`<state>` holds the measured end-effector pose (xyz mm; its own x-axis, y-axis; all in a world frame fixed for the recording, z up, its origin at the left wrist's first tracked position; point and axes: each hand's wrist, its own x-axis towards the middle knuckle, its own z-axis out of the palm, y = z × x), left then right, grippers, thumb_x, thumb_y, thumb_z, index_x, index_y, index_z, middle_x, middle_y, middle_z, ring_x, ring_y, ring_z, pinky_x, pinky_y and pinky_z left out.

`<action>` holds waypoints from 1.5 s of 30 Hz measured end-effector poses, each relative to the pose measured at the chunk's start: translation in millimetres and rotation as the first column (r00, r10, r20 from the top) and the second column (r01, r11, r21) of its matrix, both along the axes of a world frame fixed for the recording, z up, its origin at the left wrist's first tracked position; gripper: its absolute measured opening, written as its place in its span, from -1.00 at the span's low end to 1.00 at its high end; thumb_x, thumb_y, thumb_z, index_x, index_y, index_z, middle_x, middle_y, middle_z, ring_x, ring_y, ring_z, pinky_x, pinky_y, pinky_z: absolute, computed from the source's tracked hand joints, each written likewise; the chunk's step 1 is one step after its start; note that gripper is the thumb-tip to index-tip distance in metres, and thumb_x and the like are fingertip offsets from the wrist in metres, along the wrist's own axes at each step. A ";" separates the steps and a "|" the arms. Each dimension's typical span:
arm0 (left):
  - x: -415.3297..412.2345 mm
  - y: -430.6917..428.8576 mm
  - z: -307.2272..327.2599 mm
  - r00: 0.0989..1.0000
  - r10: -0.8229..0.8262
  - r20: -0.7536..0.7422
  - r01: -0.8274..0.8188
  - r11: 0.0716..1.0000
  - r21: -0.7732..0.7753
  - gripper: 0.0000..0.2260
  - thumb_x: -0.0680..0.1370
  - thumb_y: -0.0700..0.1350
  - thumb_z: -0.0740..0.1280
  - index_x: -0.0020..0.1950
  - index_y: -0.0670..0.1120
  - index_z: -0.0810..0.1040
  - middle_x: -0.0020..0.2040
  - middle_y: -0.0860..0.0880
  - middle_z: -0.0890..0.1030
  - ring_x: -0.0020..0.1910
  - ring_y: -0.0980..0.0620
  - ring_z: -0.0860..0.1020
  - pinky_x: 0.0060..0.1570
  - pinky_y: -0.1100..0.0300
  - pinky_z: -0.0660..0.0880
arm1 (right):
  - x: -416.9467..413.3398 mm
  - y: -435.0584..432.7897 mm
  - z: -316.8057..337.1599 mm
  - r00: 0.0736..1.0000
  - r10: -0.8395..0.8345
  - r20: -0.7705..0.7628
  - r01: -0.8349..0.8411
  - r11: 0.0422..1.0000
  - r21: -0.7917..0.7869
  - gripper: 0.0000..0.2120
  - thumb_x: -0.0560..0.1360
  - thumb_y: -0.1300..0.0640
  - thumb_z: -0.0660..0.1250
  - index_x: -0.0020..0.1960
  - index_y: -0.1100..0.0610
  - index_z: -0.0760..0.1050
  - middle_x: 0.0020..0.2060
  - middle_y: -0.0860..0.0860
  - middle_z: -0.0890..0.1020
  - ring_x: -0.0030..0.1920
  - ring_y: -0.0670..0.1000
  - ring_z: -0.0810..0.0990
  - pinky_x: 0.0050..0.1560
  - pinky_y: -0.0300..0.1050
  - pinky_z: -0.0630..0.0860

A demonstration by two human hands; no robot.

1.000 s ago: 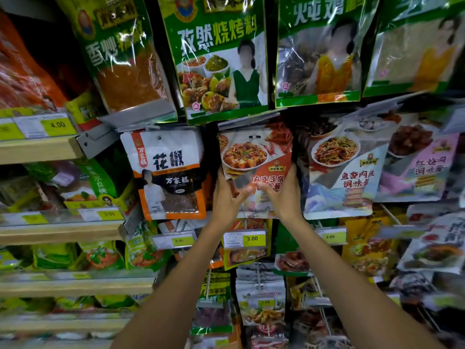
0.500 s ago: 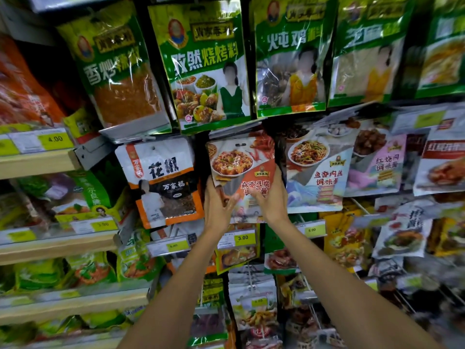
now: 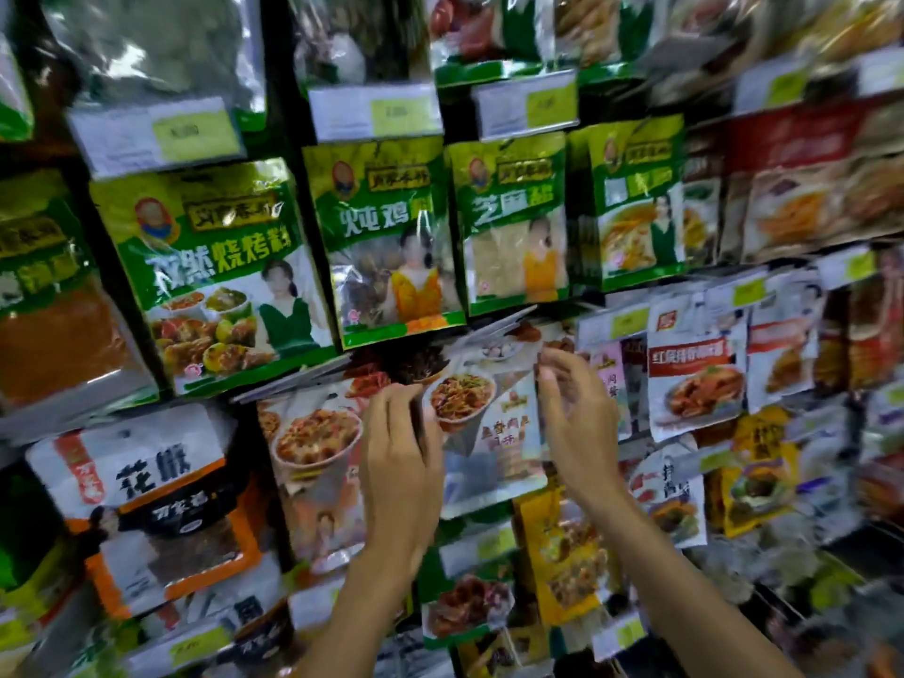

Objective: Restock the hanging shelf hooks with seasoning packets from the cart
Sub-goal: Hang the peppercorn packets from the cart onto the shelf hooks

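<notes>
Glossy packet [image 3: 491,433] held between left hand [image 3: 401,462], right hand [image 3: 579,423].

packet [image 3: 490,445] between left hand [image 3: 401,462], right hand [image 3: 582,428]

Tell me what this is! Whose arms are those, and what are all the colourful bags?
There's no machine here, just a person. The one picture comes from a camera worn on their head, so you see their own two arms reaching forward. In front is a shop wall hung with rows of seasoning packets: green packets higher up, with price tags above them. The left hand and right hand are at either side of a pale packet that shows a bowl of food. Their fingers reach its edges, but the picture is blurry, so I can't tell if they grip it. The cart isn't in view.
</notes>
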<state>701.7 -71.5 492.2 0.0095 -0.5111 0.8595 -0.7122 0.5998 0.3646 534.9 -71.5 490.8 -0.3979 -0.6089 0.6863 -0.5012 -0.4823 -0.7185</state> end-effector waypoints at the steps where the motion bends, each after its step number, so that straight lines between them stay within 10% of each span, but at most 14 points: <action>1: -20.6 0.6 13.2 0.994 -0.094 -0.048 0.096 0.995 0.028 -0.77 0.61 -0.15 0.18 0.16 -0.24 0.52 0.08 -0.11 0.51 0.08 -0.05 0.49 0.10 0.31 0.36 | -21.1 0.1 9.3 1.000 -0.021 0.008 0.021 1.000 -0.022 -0.72 0.64 0.14 0.17 0.29 0.19 0.47 0.11 0.03 0.55 0.09 -0.03 0.53 0.09 -0.27 0.48; 10: -190.6 -27.3 107.3 0.946 -0.237 -0.219 0.237 0.971 -0.029 -0.86 0.66 -0.05 0.15 0.13 0.02 0.48 -0.06 0.18 0.46 -0.16 0.25 0.44 -0.13 0.43 0.36 | -194.7 -36.5 87.2 1.000 -0.022 -0.007 0.020 0.983 -0.184 -0.72 0.65 0.08 0.15 0.32 0.11 0.44 0.06 -0.09 0.51 0.01 -0.14 0.49 0.01 -0.43 0.44; 16: -272.5 -54.8 133.6 0.941 -0.158 -0.301 0.172 0.985 0.020 -0.74 0.63 -0.10 0.22 0.28 -0.17 0.48 0.14 -0.02 0.48 0.14 -0.03 0.50 0.15 0.12 0.44 | -261.6 -77.6 112.9 0.996 0.078 -0.052 -0.085 0.987 -0.139 -0.73 0.64 0.08 0.18 0.30 0.12 0.45 0.03 -0.10 0.52 -0.03 -0.19 0.51 0.02 -0.39 0.44; 19: -297.8 -64.8 134.8 0.955 -0.092 -0.281 0.091 0.996 -0.018 -0.74 0.60 -0.13 0.26 0.27 -0.19 0.47 0.15 -0.03 0.46 0.14 -0.01 0.48 0.13 0.26 0.36 | -284.6 -93.4 117.4 0.991 0.129 -0.031 -0.131 0.986 -0.106 -0.70 0.63 0.08 0.20 0.32 0.13 0.43 0.11 -0.05 0.55 0.05 -0.15 0.50 0.09 -0.35 0.44; 23: -292.3 -79.5 129.3 0.948 0.123 -0.293 -0.144 0.988 -0.051 -0.60 0.59 -0.08 0.30 0.38 -0.17 0.34 0.34 -0.13 0.36 0.32 -0.04 0.34 0.21 0.31 0.21 | -285.9 -112.1 123.6 0.969 0.242 -0.045 -0.244 0.969 -0.039 -0.64 0.61 0.05 0.23 0.35 0.16 0.40 0.14 -0.03 0.55 0.06 -0.14 0.52 -0.01 -0.53 0.39; 27: -282.7 -97.3 125.2 0.946 0.133 -0.294 -0.096 0.986 0.136 -0.34 0.59 0.05 0.27 0.55 -0.13 0.02 0.54 -0.11 0.13 0.50 -0.04 0.13 0.36 0.20 0.13 | -267.0 -130.5 128.4 0.922 0.386 -0.029 -0.379 0.916 0.133 -0.42 0.56 -0.14 0.24 0.46 0.17 0.26 0.33 0.07 0.49 0.32 0.06 0.46 0.30 -0.01 0.42; 30: -279.8 -108.4 124.6 0.947 0.058 -0.317 0.017 0.973 0.228 -0.29 0.59 0.09 0.23 0.57 -0.12 -0.09 0.56 -0.08 0.12 0.51 -0.04 0.14 0.39 0.13 0.16 | -251.9 -138.6 129.1 0.866 0.496 0.056 -0.498 0.848 0.183 -0.31 0.53 -0.22 0.25 0.50 0.12 0.17 0.38 0.04 0.43 0.35 0.07 0.43 0.24 -0.04 0.40; 38: -272.1 -125.4 127.9 0.954 0.043 -0.296 0.040 0.962 0.269 -0.31 0.61 0.11 0.19 0.56 -0.15 -0.09 0.55 -0.13 0.16 0.51 -0.08 0.17 0.37 0.10 0.18 | -230.2 -154.7 129.9 0.849 0.528 0.034 -0.529 0.845 0.075 -0.66 0.61 -0.02 0.18 0.34 0.07 0.38 0.21 0.04 0.53 0.20 0.03 0.50 0.20 0.03 0.44; 45: -271.0 -135.6 129.8 0.958 0.031 -0.285 0.071 0.938 0.340 -0.28 0.61 0.12 0.16 0.56 -0.19 -0.15 0.57 -0.15 0.08 0.53 -0.12 0.10 0.42 0.02 0.14 | -228.4 -161.0 130.4 0.873 0.484 -0.055 -0.483 0.875 0.031 -0.69 0.64 0.02 0.15 0.30 0.15 0.39 0.12 0.04 0.56 0.08 -0.05 0.55 -0.01 -0.32 0.43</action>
